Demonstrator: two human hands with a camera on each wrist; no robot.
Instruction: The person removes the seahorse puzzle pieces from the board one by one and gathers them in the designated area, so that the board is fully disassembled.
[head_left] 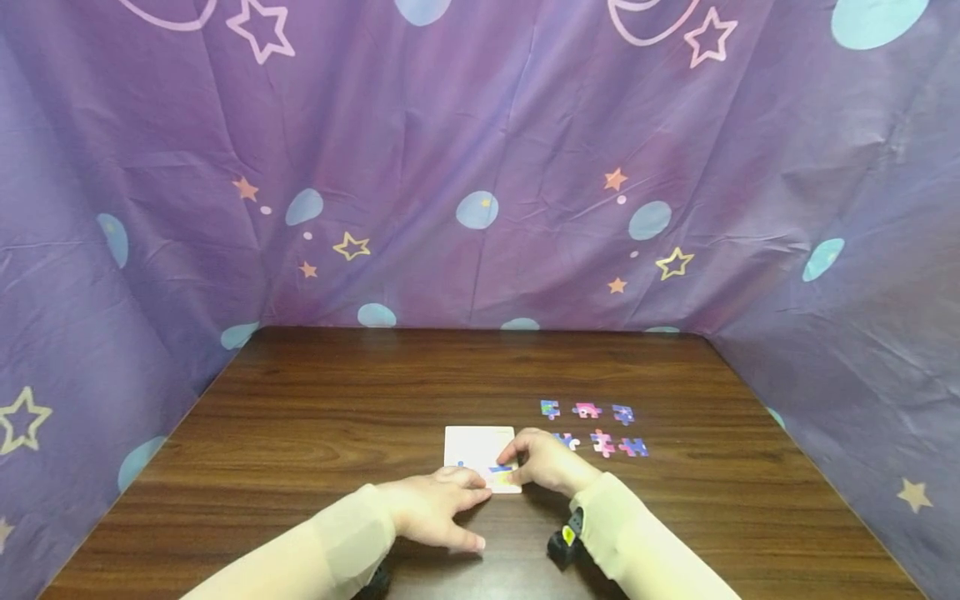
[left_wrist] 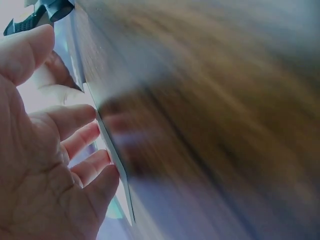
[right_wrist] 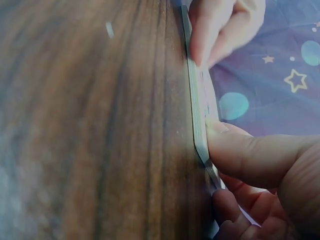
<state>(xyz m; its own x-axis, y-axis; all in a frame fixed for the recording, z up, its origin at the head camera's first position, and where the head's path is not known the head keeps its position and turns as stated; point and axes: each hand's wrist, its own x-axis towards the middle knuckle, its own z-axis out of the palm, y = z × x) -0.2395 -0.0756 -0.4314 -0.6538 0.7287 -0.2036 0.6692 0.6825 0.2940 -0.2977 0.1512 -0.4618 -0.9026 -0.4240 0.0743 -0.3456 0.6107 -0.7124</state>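
- White board (head_left: 467,443), laid flat on the table (head_left: 360,392), is flanked by both hands; a blue-and-yellow patch (head_left: 500,471) is seen at its near right part, though whether it is a separate piece or print cannot be told.
- Near the board's near left corner, its edge is touched by the left hand (head_left: 438,507), whose fingers are spread and nearly straight; nothing is seen gripped by it. If the edge were pressed unevenly, the board could be slid or turned on the smooth tabletop.
- Over the patch, thumb and index finger of the right hand (head_left: 551,462) are bent close together; whether anything is pinched is hidden. Should a piece be held there, it could be seated crooked, since its outline is partly covered by those same fingers.
- At the board's rim, in the right wrist view, the right thumb is laid on top; if weight were put there alone, the far side could be tipped up.
- Six loose puzzle pieces (head_left: 587,409) are set out in two rows to the right. By the right hand the blue-and-white piece (head_left: 567,440) is partly hidden, and it could be knocked askew by a careless sweep of the knuckles.
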